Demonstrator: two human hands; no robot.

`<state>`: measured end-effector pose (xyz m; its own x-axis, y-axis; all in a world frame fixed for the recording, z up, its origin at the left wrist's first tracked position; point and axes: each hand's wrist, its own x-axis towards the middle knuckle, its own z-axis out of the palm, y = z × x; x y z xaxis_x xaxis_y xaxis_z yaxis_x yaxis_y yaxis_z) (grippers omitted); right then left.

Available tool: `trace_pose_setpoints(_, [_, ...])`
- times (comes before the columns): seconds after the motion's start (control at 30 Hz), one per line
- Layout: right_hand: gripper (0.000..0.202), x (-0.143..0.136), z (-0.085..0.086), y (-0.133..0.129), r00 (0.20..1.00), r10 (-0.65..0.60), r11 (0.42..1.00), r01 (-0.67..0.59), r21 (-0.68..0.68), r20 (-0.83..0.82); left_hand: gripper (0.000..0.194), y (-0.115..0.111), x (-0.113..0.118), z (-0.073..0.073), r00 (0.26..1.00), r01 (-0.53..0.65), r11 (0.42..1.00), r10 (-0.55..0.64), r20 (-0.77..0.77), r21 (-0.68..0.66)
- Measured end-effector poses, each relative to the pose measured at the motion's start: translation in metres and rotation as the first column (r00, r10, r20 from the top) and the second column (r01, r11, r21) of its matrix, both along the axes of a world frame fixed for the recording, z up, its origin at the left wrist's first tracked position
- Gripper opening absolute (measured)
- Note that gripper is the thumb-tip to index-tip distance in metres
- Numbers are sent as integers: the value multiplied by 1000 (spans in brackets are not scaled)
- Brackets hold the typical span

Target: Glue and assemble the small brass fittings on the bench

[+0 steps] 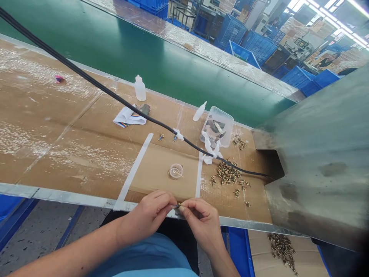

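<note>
My left hand [150, 215] and my right hand [200, 221] meet at the near edge of the cardboard-covered bench [72, 154]. Together their fingertips pinch one small brass-coloured part [178, 206] with a dark end. Just beyond my hands lies a small clear round lid [175, 171] with something thin in it. To the right a heap of similar small brass parts [228, 173] is spread on the cardboard.
A black cable [115, 98] runs diagonally across the bench, tied with white strips. Two white squeeze bottles [140, 88], a clear plastic tub [218, 126], folded paper [128, 116] and a grey metal housing [323, 154] stand around. A green conveyor belt [144, 50] runs behind; more brass parts [282, 248] lie below right.
</note>
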<state>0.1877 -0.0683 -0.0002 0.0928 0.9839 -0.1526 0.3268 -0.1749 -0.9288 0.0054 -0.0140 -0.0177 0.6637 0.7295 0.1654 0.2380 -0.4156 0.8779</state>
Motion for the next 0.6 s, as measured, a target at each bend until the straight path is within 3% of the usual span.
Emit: trace_pose_setpoints(0.6, [12,1,3,1,998,56,997,-57,61,13,17,2,-2,1,999,45,997,-45,5,-66])
